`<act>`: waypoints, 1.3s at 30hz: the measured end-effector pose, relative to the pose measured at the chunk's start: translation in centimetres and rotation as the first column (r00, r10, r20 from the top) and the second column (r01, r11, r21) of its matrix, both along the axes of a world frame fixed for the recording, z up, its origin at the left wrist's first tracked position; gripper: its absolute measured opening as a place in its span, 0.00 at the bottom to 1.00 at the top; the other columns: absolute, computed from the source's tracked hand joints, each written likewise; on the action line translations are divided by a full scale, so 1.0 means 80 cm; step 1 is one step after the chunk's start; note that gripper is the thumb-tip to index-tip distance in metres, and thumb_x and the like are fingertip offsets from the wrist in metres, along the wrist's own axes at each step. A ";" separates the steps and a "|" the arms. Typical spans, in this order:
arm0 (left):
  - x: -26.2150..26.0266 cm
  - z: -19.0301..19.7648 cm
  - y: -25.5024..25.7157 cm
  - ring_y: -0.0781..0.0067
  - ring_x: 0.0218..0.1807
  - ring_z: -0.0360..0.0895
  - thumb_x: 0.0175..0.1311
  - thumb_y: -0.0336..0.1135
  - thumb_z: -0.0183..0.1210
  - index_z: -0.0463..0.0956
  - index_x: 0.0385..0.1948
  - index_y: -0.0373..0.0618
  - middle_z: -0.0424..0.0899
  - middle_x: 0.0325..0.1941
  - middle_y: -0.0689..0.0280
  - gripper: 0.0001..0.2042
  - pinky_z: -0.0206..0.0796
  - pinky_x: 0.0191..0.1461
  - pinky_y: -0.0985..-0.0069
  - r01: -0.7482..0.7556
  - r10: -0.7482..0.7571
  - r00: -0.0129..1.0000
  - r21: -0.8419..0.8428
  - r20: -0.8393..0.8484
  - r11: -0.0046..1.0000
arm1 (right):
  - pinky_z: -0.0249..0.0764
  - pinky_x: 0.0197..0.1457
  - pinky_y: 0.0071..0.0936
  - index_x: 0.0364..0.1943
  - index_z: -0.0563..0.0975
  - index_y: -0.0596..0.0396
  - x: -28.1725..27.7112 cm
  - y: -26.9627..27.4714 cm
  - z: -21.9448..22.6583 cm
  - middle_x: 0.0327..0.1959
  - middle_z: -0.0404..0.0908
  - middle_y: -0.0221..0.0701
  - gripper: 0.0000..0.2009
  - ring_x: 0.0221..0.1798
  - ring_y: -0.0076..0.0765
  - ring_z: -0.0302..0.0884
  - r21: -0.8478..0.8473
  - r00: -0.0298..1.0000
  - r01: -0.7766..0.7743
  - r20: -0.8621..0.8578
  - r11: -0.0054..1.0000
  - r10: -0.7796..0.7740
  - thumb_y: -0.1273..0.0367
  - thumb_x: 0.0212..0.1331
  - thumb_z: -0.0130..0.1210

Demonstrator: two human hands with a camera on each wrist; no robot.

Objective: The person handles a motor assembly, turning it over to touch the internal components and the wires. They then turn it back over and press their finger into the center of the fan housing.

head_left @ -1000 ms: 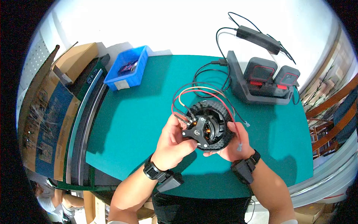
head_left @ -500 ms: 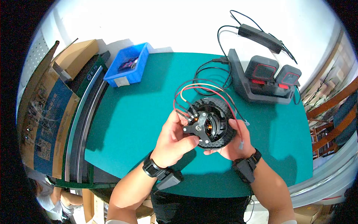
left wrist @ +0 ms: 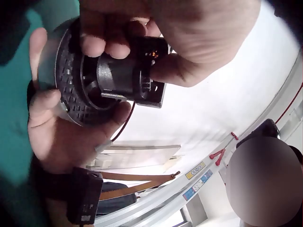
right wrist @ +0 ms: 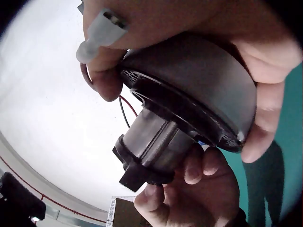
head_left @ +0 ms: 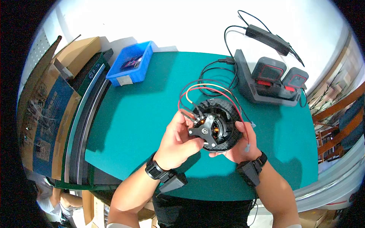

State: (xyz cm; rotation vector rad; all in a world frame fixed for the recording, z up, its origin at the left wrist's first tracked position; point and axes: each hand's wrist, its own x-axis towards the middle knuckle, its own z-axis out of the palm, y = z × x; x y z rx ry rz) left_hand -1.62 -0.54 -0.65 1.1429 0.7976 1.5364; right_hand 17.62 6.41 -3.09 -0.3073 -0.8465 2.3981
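A black fan motor (head_left: 204, 131) with a three-armed bracket on its end sits in a round, ribbed black housing (head_left: 222, 146). My left hand (head_left: 176, 146) grips the bracket end, its thumb pressing near one arm and its fingers curled around the motor body (right wrist: 158, 139). On the housing's other side, my right hand (head_left: 245, 146) holds the rim, thumb on the edge and fingers behind the smooth cover (right wrist: 222, 80). Red, yellow and black wires (head_left: 205, 89) loop up from the motor. A clear-sleeved connector (head_left: 247, 147) dangles over the right hand.
On the green mat (head_left: 133, 125) a blue bin (head_left: 133, 78) with small parts stands at the back left. A black charging dock (head_left: 266, 98) holding two units, with a coiled cable (head_left: 205, 72), is at the back right. Cardboard boxes (head_left: 49, 133) line the left.
The view has tilted a little, so the background sits slightly higher. Both hands keep the same hold, and the motor shows slightly further right and up.
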 end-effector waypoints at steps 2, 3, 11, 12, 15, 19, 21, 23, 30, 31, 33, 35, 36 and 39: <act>-0.001 -0.001 0.001 0.82 0.46 0.63 0.45 0.17 0.58 0.67 0.46 0.49 0.64 0.40 0.75 0.24 0.57 0.51 0.79 0.006 -0.005 1.000 0.031 -0.030 0.999 | 0.81 0.44 0.52 0.66 0.66 0.46 0.000 -0.001 0.001 0.60 0.77 0.36 0.30 0.55 0.46 0.79 -0.001 1.000 0.001 -0.003 1.000 -0.001 0.49 0.63 0.41; -0.002 -0.001 0.001 0.82 0.46 0.63 0.45 0.17 0.58 0.67 0.46 0.49 0.64 0.40 0.75 0.24 0.57 0.51 0.79 0.005 -0.004 1.000 0.031 -0.029 0.999 | 0.80 0.44 0.52 0.66 0.66 0.46 0.000 -0.001 0.001 0.60 0.77 0.36 0.30 0.55 0.46 0.79 -0.003 1.000 0.003 -0.007 1.000 -0.003 0.49 0.63 0.41; 0.001 0.003 0.001 0.80 0.48 0.64 0.46 0.18 0.59 0.66 0.48 0.48 0.67 0.42 0.74 0.24 0.57 0.53 0.77 0.013 -0.011 0.999 0.056 -0.032 0.998 | 0.80 0.46 0.53 0.66 0.66 0.46 0.003 -0.002 0.004 0.60 0.76 0.36 0.30 0.55 0.45 0.79 0.004 1.000 -0.009 0.004 1.000 0.009 0.48 0.64 0.41; 0.001 0.003 0.001 0.80 0.48 0.64 0.46 0.18 0.59 0.66 0.48 0.48 0.67 0.42 0.74 0.24 0.57 0.53 0.77 0.015 -0.013 0.999 0.054 -0.032 0.998 | 0.79 0.46 0.53 0.66 0.66 0.46 0.003 -0.002 0.004 0.60 0.76 0.36 0.30 0.55 0.45 0.79 0.004 1.000 -0.014 0.012 1.000 0.014 0.48 0.63 0.42; 0.002 0.002 0.001 0.80 0.47 0.63 0.46 0.18 0.59 0.66 0.47 0.48 0.65 0.41 0.74 0.24 0.56 0.52 0.78 0.003 -0.002 1.000 0.049 -0.031 0.999 | 0.79 0.46 0.53 0.66 0.66 0.46 0.003 -0.003 0.004 0.60 0.76 0.35 0.30 0.55 0.45 0.79 -0.006 1.000 -0.004 0.018 1.000 0.004 0.48 0.63 0.42; -0.001 -0.003 0.001 0.81 0.46 0.63 0.46 0.19 0.60 0.66 0.46 0.48 0.65 0.40 0.74 0.23 0.56 0.50 0.78 -0.001 0.003 0.998 0.037 -0.055 0.999 | 0.79 0.46 0.52 0.66 0.66 0.46 0.002 -0.002 0.004 0.60 0.77 0.35 0.30 0.55 0.45 0.80 0.003 1.000 -0.007 -0.007 1.000 0.008 0.48 0.63 0.42; -0.002 -0.003 0.001 0.81 0.46 0.63 0.46 0.19 0.60 0.66 0.46 0.48 0.65 0.40 0.74 0.23 0.56 0.50 0.78 -0.006 0.008 0.998 0.034 -0.058 0.999 | 0.79 0.46 0.52 0.66 0.67 0.46 0.002 -0.002 0.004 0.59 0.77 0.35 0.30 0.54 0.45 0.80 -0.003 1.000 -0.007 0.000 1.000 0.007 0.48 0.63 0.42; -0.002 -0.003 0.001 0.81 0.46 0.62 0.46 0.20 0.61 0.66 0.46 0.48 0.65 0.40 0.74 0.23 0.56 0.50 0.78 -0.003 0.005 0.998 0.026 -0.062 1.000 | 0.79 0.45 0.53 0.66 0.66 0.46 0.002 -0.003 0.003 0.59 0.77 0.35 0.30 0.54 0.45 0.80 -0.005 1.000 -0.004 0.000 1.000 0.004 0.48 0.63 0.41; -0.003 -0.005 0.003 0.81 0.46 0.62 0.47 0.21 0.60 0.66 0.47 0.48 0.64 0.40 0.75 0.23 0.56 0.51 0.79 -0.004 0.007 0.999 0.055 -0.051 0.998 | 0.80 0.45 0.53 0.66 0.66 0.46 0.001 -0.001 0.001 0.60 0.77 0.35 0.30 0.55 0.45 0.79 -0.002 1.000 0.000 -0.003 1.000 0.000 0.47 0.63 0.41; -0.002 -0.002 0.002 0.81 0.46 0.62 0.46 0.21 0.59 0.66 0.47 0.48 0.64 0.40 0.75 0.23 0.56 0.51 0.79 0.007 -0.005 0.999 0.052 -0.040 0.999 | 0.80 0.45 0.53 0.66 0.66 0.46 0.001 -0.001 0.002 0.60 0.77 0.35 0.30 0.55 0.45 0.79 -0.002 1.000 -0.001 -0.003 1.000 0.001 0.47 0.63 0.41; -0.002 -0.002 0.002 0.81 0.46 0.62 0.46 0.20 0.59 0.66 0.47 0.48 0.63 0.40 0.75 0.23 0.55 0.51 0.79 0.018 -0.016 0.999 0.048 -0.028 0.999 | 0.80 0.45 0.52 0.66 0.66 0.46 0.001 -0.001 0.004 0.60 0.77 0.35 0.30 0.55 0.45 0.79 0.002 1.000 -0.006 -0.009 1.000 0.006 0.48 0.63 0.41; -0.004 -0.005 0.002 0.81 0.46 0.61 0.46 0.20 0.58 0.66 0.46 0.48 0.62 0.40 0.75 0.23 0.55 0.52 0.79 0.007 -0.005 0.998 0.034 -0.067 0.999 | 0.80 0.45 0.52 0.66 0.66 0.46 0.001 -0.001 0.004 0.60 0.77 0.35 0.30 0.55 0.45 0.79 0.003 1.000 -0.006 -0.011 1.000 0.006 0.48 0.63 0.42; -0.005 -0.006 0.002 0.81 0.46 0.61 0.46 0.20 0.58 0.66 0.46 0.48 0.62 0.40 0.75 0.23 0.55 0.52 0.79 0.008 -0.006 0.998 0.034 -0.067 0.999 | 0.80 0.46 0.52 0.66 0.66 0.46 0.002 -0.002 0.004 0.60 0.77 0.35 0.30 0.55 0.45 0.79 0.004 1.000 -0.006 -0.013 1.000 0.006 0.48 0.63 0.42; -0.005 -0.005 0.002 0.81 0.46 0.61 0.46 0.21 0.59 0.66 0.46 0.48 0.62 0.40 0.75 0.22 0.55 0.52 0.79 -0.004 0.007 0.997 0.039 -0.081 0.999 | 0.80 0.46 0.52 0.66 0.66 0.46 0.002 -0.003 0.006 0.60 0.77 0.35 0.30 0.56 0.45 0.79 0.003 1.000 -0.005 -0.005 1.000 0.005 0.48 0.63 0.42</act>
